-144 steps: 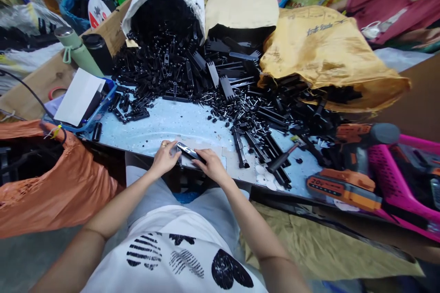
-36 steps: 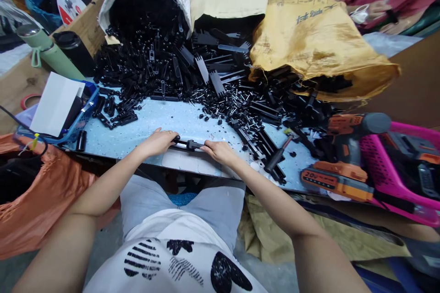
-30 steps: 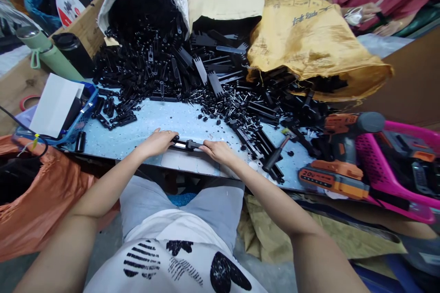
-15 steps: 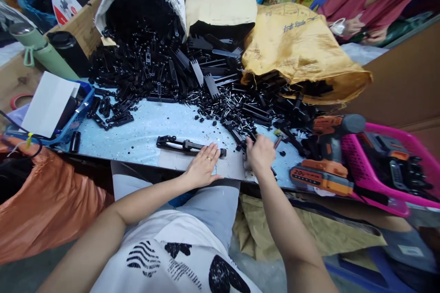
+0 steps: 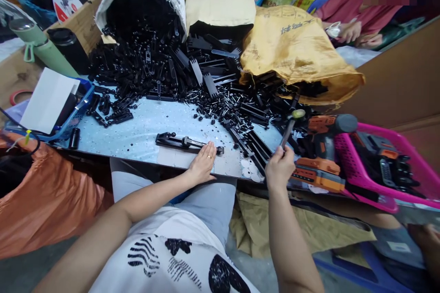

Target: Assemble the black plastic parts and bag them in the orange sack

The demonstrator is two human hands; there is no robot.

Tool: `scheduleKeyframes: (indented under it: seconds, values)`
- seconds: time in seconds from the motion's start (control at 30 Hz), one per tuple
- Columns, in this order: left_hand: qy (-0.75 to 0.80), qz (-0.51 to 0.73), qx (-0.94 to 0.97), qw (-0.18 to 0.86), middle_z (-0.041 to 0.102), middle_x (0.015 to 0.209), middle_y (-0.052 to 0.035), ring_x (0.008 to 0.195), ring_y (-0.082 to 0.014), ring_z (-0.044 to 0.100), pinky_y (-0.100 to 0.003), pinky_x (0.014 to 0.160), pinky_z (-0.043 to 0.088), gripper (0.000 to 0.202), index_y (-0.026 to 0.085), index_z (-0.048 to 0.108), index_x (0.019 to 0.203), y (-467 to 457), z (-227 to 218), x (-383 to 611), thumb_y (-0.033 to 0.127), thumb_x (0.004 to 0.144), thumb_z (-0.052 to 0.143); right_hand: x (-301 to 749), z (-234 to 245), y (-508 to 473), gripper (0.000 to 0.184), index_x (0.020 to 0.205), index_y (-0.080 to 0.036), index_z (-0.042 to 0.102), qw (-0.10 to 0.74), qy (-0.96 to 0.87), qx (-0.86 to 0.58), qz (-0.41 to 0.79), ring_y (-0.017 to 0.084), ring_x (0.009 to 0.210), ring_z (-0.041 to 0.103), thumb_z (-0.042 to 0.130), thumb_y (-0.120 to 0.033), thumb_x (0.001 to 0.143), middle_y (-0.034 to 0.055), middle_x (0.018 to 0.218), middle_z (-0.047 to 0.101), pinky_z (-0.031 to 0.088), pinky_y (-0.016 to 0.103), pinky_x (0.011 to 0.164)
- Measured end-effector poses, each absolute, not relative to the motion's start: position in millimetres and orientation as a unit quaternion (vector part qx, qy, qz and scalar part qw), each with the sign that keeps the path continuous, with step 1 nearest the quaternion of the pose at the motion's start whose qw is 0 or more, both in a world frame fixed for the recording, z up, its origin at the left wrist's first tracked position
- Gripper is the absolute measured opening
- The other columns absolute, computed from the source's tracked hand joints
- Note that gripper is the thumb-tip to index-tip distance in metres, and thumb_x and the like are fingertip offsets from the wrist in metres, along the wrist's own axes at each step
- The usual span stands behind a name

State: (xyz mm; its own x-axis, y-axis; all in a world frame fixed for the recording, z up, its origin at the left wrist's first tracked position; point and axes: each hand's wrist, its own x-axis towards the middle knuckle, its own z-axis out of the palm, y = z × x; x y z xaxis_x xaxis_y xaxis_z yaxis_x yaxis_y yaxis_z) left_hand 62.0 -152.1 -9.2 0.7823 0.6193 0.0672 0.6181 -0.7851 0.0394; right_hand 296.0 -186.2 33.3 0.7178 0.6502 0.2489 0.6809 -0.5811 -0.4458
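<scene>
A long black plastic assembly (image 5: 178,142) with a grey strip along it lies near the table's front edge. My left hand (image 5: 203,163) rests on its right part, fingers stretched out flat and the thumb toward the edge. The assembly's right tip shows past the fingertips. My right hand (image 5: 280,168) is closed around the dark handle of what looks like a small hammer (image 5: 288,132), tilted up and away. The tool's head has a yellowish round end. Long black strips (image 5: 252,149) and white discs (image 5: 250,169) lie between my hands.
Black parts (image 5: 137,68) and loose pins (image 5: 228,100) spread from white, cream and yellow sacks (image 5: 292,46). An orange cordless drill (image 5: 321,146) and pink basket (image 5: 367,169) stand right. A blue basket (image 5: 80,105) and bottles (image 5: 51,55) stand left. Another person's hands (image 5: 360,34) are beyond.
My right hand has moved right, and the hammer-like tool now rises clearly from it. White discs and black strips where it was are uncovered. My left hand stays on the assembly.
</scene>
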Motion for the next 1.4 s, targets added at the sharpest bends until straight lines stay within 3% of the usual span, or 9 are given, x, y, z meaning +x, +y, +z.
scheduleKeyframes:
  seconds: [0.17,0.3,0.37,0.53,0.83,1.07,1.23,1.3,1.4]
  values:
    - [0.333,0.017,0.943,0.000,0.011,0.149,-0.0297,0.140,-0.0372,0.005,-0.046,0.115,0.001,0.107,-0.009,0.015,0.140,-152.0,-13.4,62.3,0.055,0.069,0.062,226.8,91.1,-197.7,0.046,0.076,-0.018,0.052,0.381,-0.503,-0.736,0.245,0.010,0.044,0.042,0.038,-0.060,0.087,-0.0038,0.050,0.045,0.034,0.022,0.045]
    - [0.325,0.033,0.945,0.014,0.010,0.148,-0.0310,0.140,-0.0377,0.003,-0.046,0.115,0.001,0.106,-0.012,0.014,0.139,-152.1,-13.6,62.0,0.052,0.069,0.062,190.7,123.4,-212.1,0.043,0.077,-0.020,0.047,0.474,-0.542,-0.662,0.210,0.009,0.043,0.041,0.026,-0.054,0.093,-0.0036,0.055,0.045,0.033,0.020,0.044]
    - [0.321,0.042,0.946,0.025,0.010,0.148,-0.0317,0.140,-0.0382,0.003,-0.046,0.115,0.001,0.105,-0.013,0.015,0.139,-152.2,-14.0,61.9,0.050,0.069,0.062,178.0,110.1,-214.7,0.047,0.074,-0.021,0.046,0.437,-0.578,-0.662,0.190,0.011,0.046,0.044,0.018,-0.054,0.094,-0.0010,0.057,0.047,0.035,0.022,0.048]
    - [0.321,0.047,0.944,0.062,0.013,0.148,-0.0307,0.140,-0.0382,0.004,-0.047,0.115,0.004,0.101,-0.011,0.019,0.139,-151.7,-14.2,58.6,0.056,0.073,0.057,171.9,63.5,-203.5,0.045,0.069,-0.021,0.045,0.133,-0.641,-0.694,0.300,0.016,0.053,0.052,0.024,-0.053,0.093,0.0020,0.056,0.053,0.037,0.026,0.055]
    - [0.330,0.035,0.943,0.036,0.011,0.148,-0.0306,0.140,-0.0379,0.006,-0.046,0.114,0.005,0.114,-0.009,0.018,0.140,-154.8,-8.7,59.4,0.070,0.068,0.057,178.6,120.8,-218.3,0.044,0.073,-0.020,0.043,0.394,-0.558,-0.696,0.218,0.009,0.045,0.043,0.026,-0.054,0.094,-0.0036,0.053,0.046,0.034,0.021,0.048]
    - [0.412,0.157,0.895,0.062,0.051,0.132,-0.0156,0.127,-0.0258,0.044,-0.048,0.110,0.025,0.058,0.012,0.047,0.130,-109.8,42.7,-12.6,0.054,0.092,0.032,284.5,55.6,-190.5,0.047,0.084,-0.016,0.059,0.184,-0.465,-0.866,0.027,0.018,0.061,0.052,0.034,-0.055,0.090,0.0058,0.065,0.056,0.036,0.029,0.058]
    - [0.427,0.159,0.887,0.072,0.070,0.088,-0.0099,0.083,-0.0220,0.066,-0.037,0.082,0.050,0.044,0.015,0.063,0.107,-92.5,53.5,-84.9,0.046,0.094,0.035,348.0,31.8,-192.4,0.046,0.101,-0.007,0.062,0.046,-0.406,-0.911,-0.058,0.031,0.089,0.057,0.037,-0.044,0.091,0.0206,0.093,0.061,0.040,0.038,0.071]
    - [0.391,0.145,0.905,0.078,0.069,0.090,-0.0106,0.087,-0.0225,0.065,-0.036,0.082,0.050,0.044,0.015,0.064,0.104,-98.1,50.5,-90.6,0.049,0.092,0.038,324.9,33.2,-190.9,0.044,0.107,-0.007,0.060,0.066,-0.506,-0.857,-0.075,0.030,0.100,0.053,0.039,-0.043,0.091,0.0211,0.104,0.059,0.040,0.039,0.079]
    - [0.356,0.114,0.925,0.071,0.059,0.120,-0.0170,0.116,-0.0314,0.052,-0.045,0.097,0.041,0.066,0.012,0.054,0.121,-103.6,41.2,-77.5,0.062,0.078,0.054,255.7,35.1,-176.1,0.052,0.120,-0.011,0.052,0.106,-0.725,-0.680,-0.013,0.026,0.111,0.048,0.044,-0.051,0.088,0.0175,0.117,0.055,0.036,0.038,0.092]
